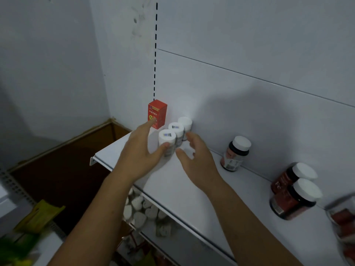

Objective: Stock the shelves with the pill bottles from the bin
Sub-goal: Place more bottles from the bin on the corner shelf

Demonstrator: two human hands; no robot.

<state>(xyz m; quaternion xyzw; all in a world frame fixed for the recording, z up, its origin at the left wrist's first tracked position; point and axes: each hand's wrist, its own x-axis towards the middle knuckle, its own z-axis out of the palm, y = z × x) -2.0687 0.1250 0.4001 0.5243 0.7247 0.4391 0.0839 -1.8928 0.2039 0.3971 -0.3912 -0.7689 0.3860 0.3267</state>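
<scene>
Three white pill bottles stand in a short row on the white shelf [192,192], near its left end: front bottle [167,142], middle bottle [176,131], rear bottle [185,124] against the back wall. My left hand [138,152] is at the row's left side. Its thumb touches the front bottle's lower front, and its straight fingers reach towards a red box [158,113]. My right hand [196,156] hovers just right of the row with fingers loosely curled, holding nothing.
Dark bottles with white caps stand further right on the shelf: one [235,153] by the wall and two [294,189] together. A clear container [343,217] is at the right edge. Several white-capped bottles [140,206] lie below the shelf. A brown cardboard box [76,160] sits left.
</scene>
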